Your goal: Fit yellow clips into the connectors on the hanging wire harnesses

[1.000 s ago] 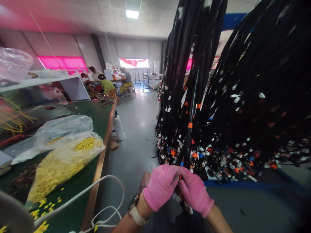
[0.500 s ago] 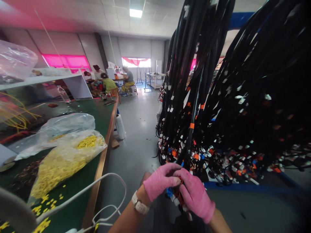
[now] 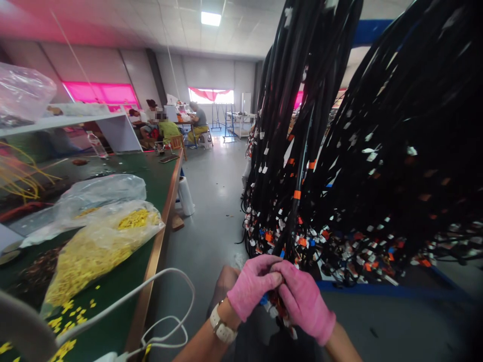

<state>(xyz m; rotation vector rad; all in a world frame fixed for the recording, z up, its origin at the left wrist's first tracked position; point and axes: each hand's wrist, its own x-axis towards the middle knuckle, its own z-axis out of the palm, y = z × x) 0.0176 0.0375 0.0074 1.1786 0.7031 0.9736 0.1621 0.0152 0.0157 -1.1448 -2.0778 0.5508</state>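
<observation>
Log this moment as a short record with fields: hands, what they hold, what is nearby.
left hand: pink glove, closed on the connector cluster
right hand: pink glove, gripping the same cluster
harness: black cable bundle hanging above the hands
bench: green table on the left
on bench: bag of yellow parts, white cord

Bright ceiling panel and pink-glowing windows; wide-angle edges warp, dark cables underexposed
</observation>
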